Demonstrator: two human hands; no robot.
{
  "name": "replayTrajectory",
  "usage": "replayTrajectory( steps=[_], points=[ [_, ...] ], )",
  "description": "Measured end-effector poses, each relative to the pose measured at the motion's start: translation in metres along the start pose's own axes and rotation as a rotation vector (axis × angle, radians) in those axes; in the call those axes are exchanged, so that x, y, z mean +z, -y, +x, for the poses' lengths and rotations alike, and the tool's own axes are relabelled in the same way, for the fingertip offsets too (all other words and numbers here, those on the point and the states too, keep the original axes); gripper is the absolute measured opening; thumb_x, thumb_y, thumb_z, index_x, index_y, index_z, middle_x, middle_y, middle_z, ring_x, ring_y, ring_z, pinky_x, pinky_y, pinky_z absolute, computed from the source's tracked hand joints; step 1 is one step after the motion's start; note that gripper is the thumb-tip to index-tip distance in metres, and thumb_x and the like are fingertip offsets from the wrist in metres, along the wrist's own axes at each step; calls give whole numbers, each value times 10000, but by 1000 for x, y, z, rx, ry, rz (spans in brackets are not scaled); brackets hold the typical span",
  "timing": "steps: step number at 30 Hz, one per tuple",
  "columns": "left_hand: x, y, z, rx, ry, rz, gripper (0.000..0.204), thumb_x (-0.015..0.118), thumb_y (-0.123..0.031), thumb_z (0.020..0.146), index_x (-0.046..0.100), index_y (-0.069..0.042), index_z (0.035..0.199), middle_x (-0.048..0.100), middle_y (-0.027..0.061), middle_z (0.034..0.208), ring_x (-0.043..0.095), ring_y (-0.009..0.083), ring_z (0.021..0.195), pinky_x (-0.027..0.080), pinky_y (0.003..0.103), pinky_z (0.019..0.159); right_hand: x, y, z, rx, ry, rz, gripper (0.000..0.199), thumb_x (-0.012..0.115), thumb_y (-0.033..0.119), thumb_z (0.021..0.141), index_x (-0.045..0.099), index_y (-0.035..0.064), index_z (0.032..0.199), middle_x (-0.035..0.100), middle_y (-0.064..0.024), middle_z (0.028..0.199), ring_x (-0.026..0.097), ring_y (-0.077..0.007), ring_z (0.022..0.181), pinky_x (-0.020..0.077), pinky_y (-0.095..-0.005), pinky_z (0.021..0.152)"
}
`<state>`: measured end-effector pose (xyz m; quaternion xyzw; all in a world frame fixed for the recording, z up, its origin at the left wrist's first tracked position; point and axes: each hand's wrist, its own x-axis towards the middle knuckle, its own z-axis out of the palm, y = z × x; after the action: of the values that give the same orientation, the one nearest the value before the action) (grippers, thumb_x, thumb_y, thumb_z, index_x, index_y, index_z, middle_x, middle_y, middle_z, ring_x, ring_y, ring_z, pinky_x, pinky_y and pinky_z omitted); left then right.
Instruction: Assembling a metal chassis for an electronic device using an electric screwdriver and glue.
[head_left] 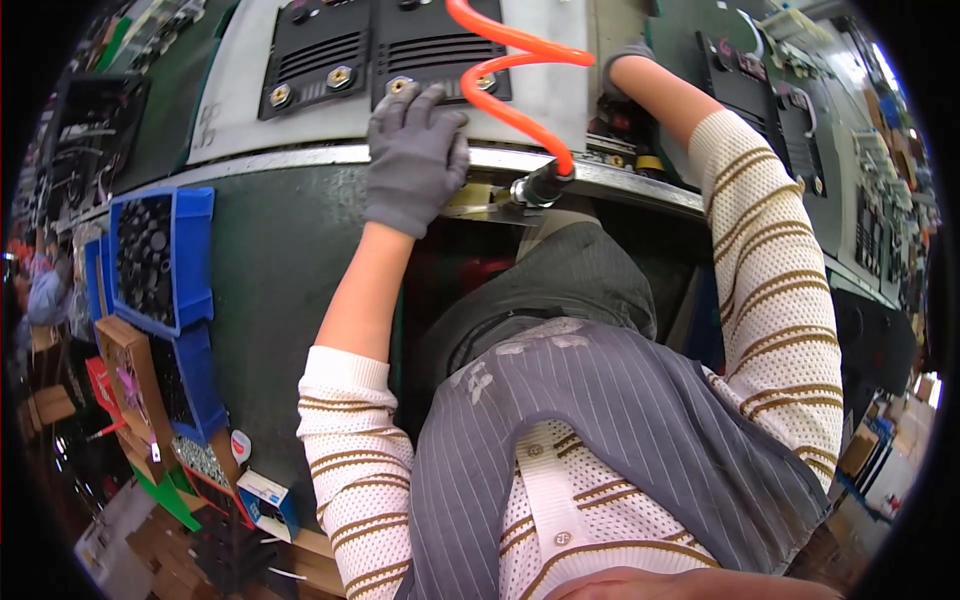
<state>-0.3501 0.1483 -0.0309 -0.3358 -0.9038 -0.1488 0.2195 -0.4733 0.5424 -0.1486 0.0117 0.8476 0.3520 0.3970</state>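
Note:
My left hand (415, 155), in a grey glove, rests at the near edge of a black slotted panel (425, 55). Its fingers lie forward with the tips at a brass fitting (399, 86), and the thumb is held apart. A second black slotted panel (315, 62) lies alongside to the left, with brass fittings at its near corners. My right hand (622, 68), also gloved, reaches into the gap right of the white work surface (555, 110); its fingers are hidden. Between my arms hangs an orange coiled hose (525, 50), ending in a black and silver connector (540, 186).
A metal rail (300, 158) edges the bench in front of me. Blue bins (192, 260) of black parts stand at left, near a cardboard box (128, 385) and a small blue-white box (268, 505). More black panels (745, 85) lie at far right.

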Motion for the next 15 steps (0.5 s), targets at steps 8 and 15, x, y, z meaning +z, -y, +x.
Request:
replayTrajectory(
  steps=[8,15],
  points=[
    [2,10,-15,-34,-84,-16,192,611,-261,778,677,-164,930,603,105,1195,479,316,1191,298,459,1051,-57,26,-82,-36,-66,211,394,676,274,690,710,146,1061,672,-147,1099,652,-300,1010,526,-393,851],
    [1,5,-10,-39,-43,-39,227,610,-254,776,677,-193,983,587,81,1228,464,307,1216,287,452,1063,-62,4,-135,-4,-448,295,276,635,165,754,706,123,1017,687,-171,982,669,-323,936,532,-402,751]
  ],
)
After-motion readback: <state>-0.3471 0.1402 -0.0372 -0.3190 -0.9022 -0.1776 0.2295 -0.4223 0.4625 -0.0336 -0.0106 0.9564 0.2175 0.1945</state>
